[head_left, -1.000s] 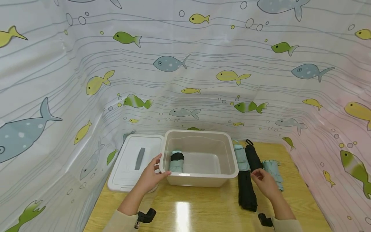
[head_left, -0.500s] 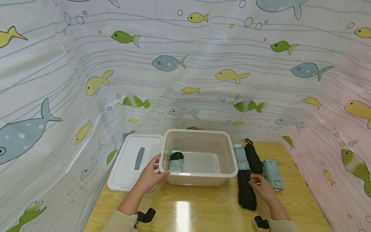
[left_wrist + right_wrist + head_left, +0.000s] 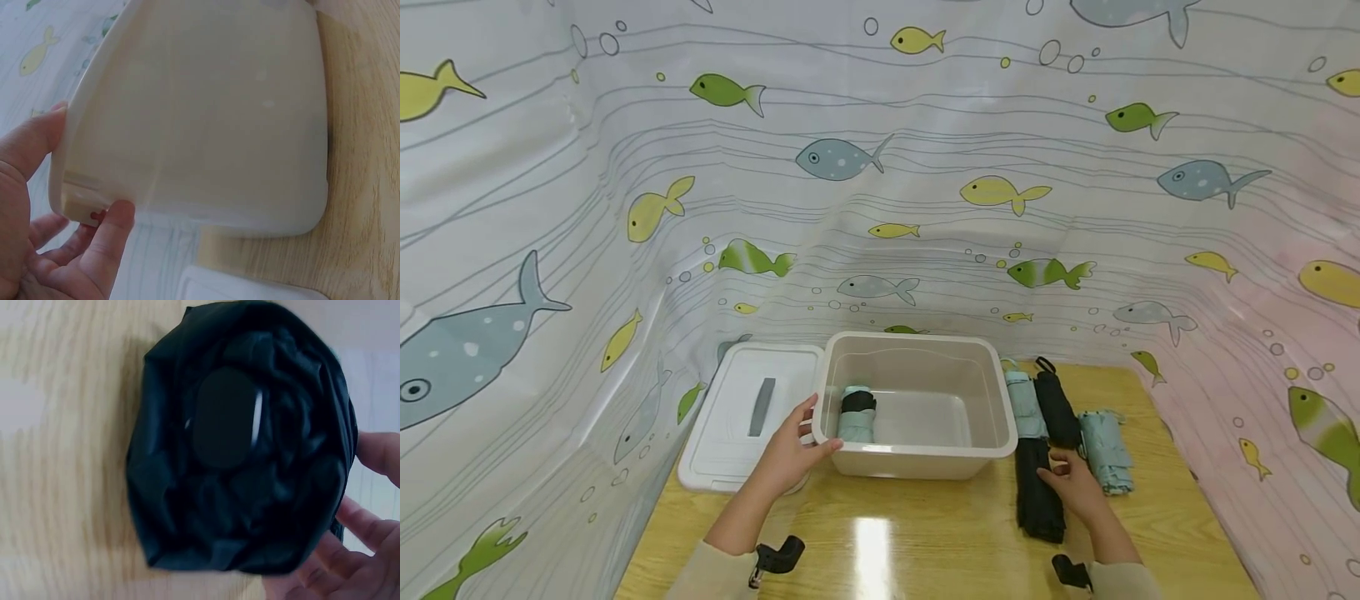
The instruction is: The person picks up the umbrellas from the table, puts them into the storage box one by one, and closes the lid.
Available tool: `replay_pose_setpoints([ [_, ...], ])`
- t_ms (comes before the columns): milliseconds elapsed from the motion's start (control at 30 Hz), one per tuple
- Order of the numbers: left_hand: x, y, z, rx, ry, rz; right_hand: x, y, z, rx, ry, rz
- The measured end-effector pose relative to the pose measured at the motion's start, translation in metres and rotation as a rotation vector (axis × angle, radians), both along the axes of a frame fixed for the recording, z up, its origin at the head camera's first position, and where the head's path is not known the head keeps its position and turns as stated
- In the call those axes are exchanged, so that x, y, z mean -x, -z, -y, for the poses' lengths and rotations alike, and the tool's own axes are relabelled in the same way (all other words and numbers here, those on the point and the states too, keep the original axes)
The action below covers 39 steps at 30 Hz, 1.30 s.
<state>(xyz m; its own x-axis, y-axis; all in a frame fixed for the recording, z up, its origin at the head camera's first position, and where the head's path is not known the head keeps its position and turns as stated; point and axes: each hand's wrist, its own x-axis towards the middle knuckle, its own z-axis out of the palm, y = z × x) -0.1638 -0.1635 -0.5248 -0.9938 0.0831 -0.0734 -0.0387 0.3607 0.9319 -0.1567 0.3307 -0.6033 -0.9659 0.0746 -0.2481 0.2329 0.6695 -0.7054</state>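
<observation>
My left hand point(image 3: 792, 450) grips the front left corner of the beige plastic bin point(image 3: 917, 465). In the left wrist view its fingers point(image 3: 119, 225) and thumb lie around the rim. My right hand point(image 3: 1075, 483) is over a black folded umbrella point(image 3: 1037, 500). In the right wrist view the umbrella's end point(image 3: 228, 419) faces the camera, the thumb point(image 3: 380, 450) at its upper face and the loosely bent fingers along its side. Inside the bin, at the left, stands a mint bundle point(image 3: 856, 427) with a black band.
Behind the black umbrella lies a mint folded umbrella point(image 3: 1026, 404). Another black one point(image 3: 1058, 408) with a wrist loop and a second mint one point(image 3: 1107, 450) lie to the right. The white lid point(image 3: 726, 442) with a grey handle lies left of the bin on the wooden table point(image 3: 940, 542).
My right hand has moved left and slightly down, its thumb now over the black umbrella. The left hand keeps its hold on the bin's corner.
</observation>
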Motion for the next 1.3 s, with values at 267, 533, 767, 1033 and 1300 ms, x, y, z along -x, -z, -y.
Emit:
replay_pose_setpoints([
  [267, -0.002, -0.002, 0.0, -0.011, 0.001, 0.005, 0.008, -0.001, 0.008, -0.007, 0.0, 0.048],
  [533, -0.001, -0.001, -0.001, -0.014, -0.009, 0.017, 0.01, -0.002, 0.008, 0.003, -0.007, 0.138],
  [767, -0.001, 0.0, -0.001, -0.018, -0.01, 0.014, 0.012, -0.003, 0.008, 0.017, 0.005, 0.159],
  [1033, -0.002, 0.0, -0.001, -0.001, -0.007, 0.001, 0.011, 0.004, 0.005, 0.16, 0.119, 0.203],
  [1300, -0.004, -0.003, -0.001, -0.005, -0.006, -0.006, 0.003, 0.008, 0.0, 0.288, 0.194, 0.243],
])
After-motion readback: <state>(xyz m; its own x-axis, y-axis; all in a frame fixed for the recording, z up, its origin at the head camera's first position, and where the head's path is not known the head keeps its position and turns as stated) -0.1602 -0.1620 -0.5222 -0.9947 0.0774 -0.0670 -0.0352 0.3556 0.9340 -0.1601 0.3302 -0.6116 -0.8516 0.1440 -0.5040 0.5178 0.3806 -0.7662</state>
